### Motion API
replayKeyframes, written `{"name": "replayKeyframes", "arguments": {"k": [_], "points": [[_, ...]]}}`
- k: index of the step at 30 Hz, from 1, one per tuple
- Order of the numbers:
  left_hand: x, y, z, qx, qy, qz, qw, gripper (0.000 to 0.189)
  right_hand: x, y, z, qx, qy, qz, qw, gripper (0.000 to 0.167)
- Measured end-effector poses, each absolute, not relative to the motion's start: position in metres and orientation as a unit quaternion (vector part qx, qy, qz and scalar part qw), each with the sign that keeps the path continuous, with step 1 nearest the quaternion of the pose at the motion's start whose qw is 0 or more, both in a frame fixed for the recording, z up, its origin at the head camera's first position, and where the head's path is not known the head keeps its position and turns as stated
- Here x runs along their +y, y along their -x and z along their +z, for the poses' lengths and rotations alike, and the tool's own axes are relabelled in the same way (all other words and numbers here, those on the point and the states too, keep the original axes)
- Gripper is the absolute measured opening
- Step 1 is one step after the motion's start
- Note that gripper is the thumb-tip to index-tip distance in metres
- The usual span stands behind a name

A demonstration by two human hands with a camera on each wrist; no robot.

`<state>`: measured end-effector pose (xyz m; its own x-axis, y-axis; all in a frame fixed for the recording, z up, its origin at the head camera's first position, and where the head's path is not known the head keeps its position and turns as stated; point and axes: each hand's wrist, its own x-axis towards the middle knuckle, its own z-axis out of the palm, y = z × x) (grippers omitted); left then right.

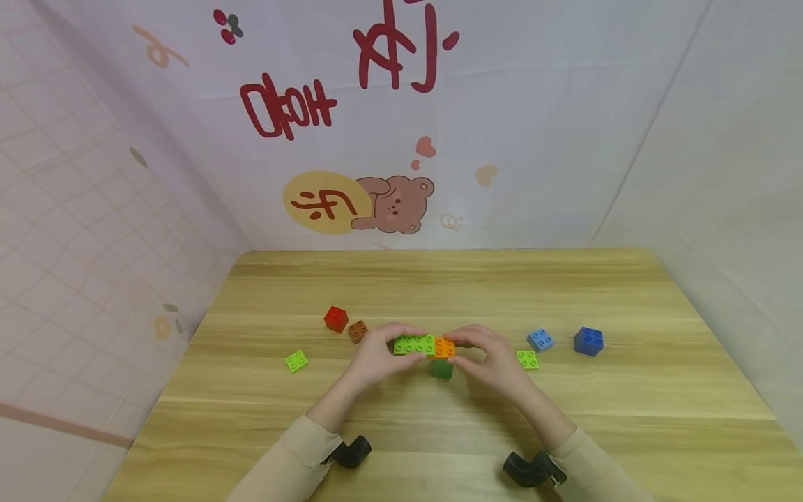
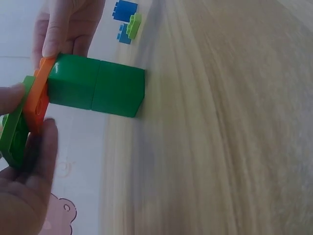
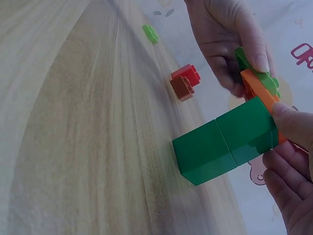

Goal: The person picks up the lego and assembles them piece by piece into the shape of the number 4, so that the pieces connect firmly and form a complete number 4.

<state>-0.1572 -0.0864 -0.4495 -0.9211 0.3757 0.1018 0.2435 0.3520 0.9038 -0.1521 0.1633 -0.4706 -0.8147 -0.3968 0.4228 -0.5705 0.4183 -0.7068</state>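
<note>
Two dark green building blocks (image 3: 220, 142) are stacked upright on the table near its middle. An orange block plate (image 1: 445, 347) caps the stack and reaches out to the left. Over that overhang lies a long light green block plate (image 1: 410, 346), its studs facing up. My left hand (image 1: 374, 354) pinches the light green plate between thumb and fingers. With thumb and fingers on opposite sides, my right hand (image 1: 498, 361) grips the orange plate at the top of the stack. How firmly the two plates are joined cannot be seen.
Left of the hands lie a red block (image 1: 336, 319), a brown block (image 1: 357, 331) and a small light green plate (image 1: 297, 360). To the right are another light green plate (image 1: 528, 360), a light blue block (image 1: 541, 339) and a dark blue block (image 1: 588, 341). Printed cloth hangs behind the table.
</note>
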Motion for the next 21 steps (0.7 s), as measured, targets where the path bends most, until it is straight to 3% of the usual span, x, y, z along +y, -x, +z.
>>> {"name": "replayKeyframes", "arguments": {"k": [5,21], "points": [[-0.104,0.156,-0.451,0.801,-0.223,0.551,0.072,0.061,0.163,0.152,-0.471,-0.836,-0.292,0.453,0.099,0.035],[-0.238,0.140,-0.461,0.875,-0.097,0.473,-0.034,0.055,0.161,0.152,-0.472,-0.837,-0.294,0.448,0.111,0.036]]}}
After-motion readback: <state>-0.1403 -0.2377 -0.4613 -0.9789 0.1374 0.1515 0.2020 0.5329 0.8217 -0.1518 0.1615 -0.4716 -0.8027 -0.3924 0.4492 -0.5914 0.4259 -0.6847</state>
